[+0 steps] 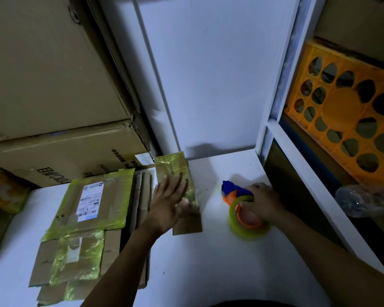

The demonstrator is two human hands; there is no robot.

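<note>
Cardboard cartons (53,74): we see two big brown ones stacked at the back left, the lower one standing on the table.
White table (208,262): it carries everything we are working on and runs to a white wall panel behind.
Orange crate (341,111): we see it on the shelf unit to the right, its pierced side facing us.
Flattened cardboard (91,207): several sheets streaked with yellow-green tape lie in a pile on the left of the table, one bearing a shipping label.
Parcel (173,167): a small cardboard box, its far end wrapped in the same tape, lies just right of the pile, near the wall.
Plastic bottle (364,200): it lies on its side on the right shelf.
Tape dispenser (242,209): blue and orange with a yellowish roll, it sits on the table right of the parcel, apart from it.
Left hand (169,200): we press it flat on the parcel, fingers straight and spread.
Right hand (264,202): its fingers curl round the tape dispenser, gripping it.
</note>
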